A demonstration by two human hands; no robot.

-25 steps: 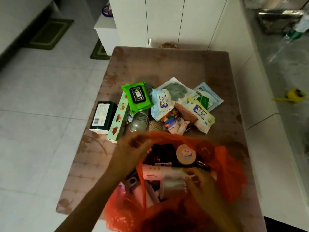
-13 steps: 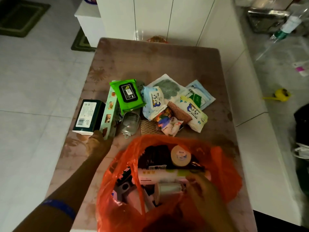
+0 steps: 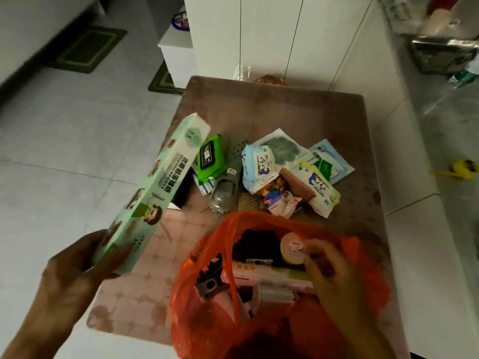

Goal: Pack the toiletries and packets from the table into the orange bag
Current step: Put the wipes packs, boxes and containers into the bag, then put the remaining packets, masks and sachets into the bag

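Observation:
My left hand [image 3: 77, 265] grips the near end of a long pale green box [image 3: 153, 187] and holds it lifted and tilted over the table's left edge. The orange bag [image 3: 363, 257] stands open at the near side of the table, with several items inside, among them a round tape roll [image 3: 291, 248] and a pink-and-white box [image 3: 264, 274]. My right hand [image 3: 326, 270] pinches the bag's right rim. Beyond the bag lie a green wipes pack [image 3: 211, 158], a clear perforated case [image 3: 225, 193], white-and-blue wipes packs [image 3: 259, 165] and other packets [image 3: 278, 198].
The brown patterned table [image 3: 272, 110] stands against white cabinets [image 3: 269, 35]. A dark box [image 3: 181, 187] is mostly hidden behind the lifted green box. Tiled floor with green mats [image 3: 85, 49] lies to the left. A white counter with a yellow object [image 3: 464, 168] runs on the right.
My left hand left the bag's rim, reached to the long green box on the table and lifted it up to the left. The right hand stayed at the bag.

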